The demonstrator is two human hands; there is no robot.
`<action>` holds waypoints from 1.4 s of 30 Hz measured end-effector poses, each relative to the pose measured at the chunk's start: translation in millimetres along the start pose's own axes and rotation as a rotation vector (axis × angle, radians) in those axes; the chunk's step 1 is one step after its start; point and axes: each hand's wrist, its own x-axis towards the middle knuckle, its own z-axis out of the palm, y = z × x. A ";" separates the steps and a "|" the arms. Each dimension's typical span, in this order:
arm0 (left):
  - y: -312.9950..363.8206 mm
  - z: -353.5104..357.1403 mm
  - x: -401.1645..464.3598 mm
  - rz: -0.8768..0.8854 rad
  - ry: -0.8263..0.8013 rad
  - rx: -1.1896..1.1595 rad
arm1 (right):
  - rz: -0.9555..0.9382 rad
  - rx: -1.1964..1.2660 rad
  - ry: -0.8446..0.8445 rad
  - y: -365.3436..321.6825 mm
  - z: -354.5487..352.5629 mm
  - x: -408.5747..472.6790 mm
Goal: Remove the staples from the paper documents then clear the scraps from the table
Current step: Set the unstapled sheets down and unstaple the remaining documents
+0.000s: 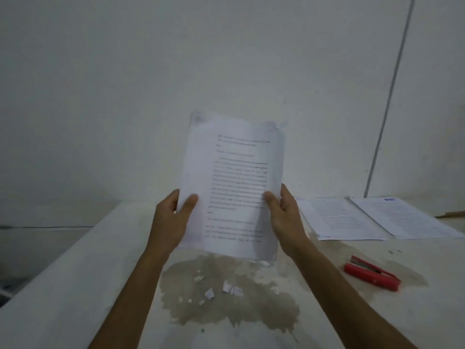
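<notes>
Holding a stack of printed pages (234, 187) upright over the table (75, 273), left hand (173, 217) and right hand (284, 215) each gripping a side edge. Paper scraps (219, 288) lying below on the stained patch (red stapler (372, 273) sitting off right, near two more documents (377, 217)).

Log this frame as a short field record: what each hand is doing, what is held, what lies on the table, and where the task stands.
left hand: grips the left edge of the held document
right hand: grips its right edge
held document: printed sheets, upright, lifted above the table
table: white, with a worn grey patch
paper scraps: several, scattered on the grey patch below the held document
red tool: lying to the right, untouched
other documents: two flat at far right
task status: scraps not yet cleared; staples too small to tell
</notes>
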 end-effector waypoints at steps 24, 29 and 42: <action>-134.9 -119.7 -27.9 -0.219 0.162 0.211 | 0.124 -0.179 -0.264 86.2 174.4 -18.9; -151.3 -170.0 13.9 -0.296 0.244 0.259 | 0.212 -0.268 -0.408 87.6 218.2 -0.5; -202.7 -187.2 62.8 -0.525 0.038 0.372 | 0.454 -0.296 -0.286 129.2 293.9 35.7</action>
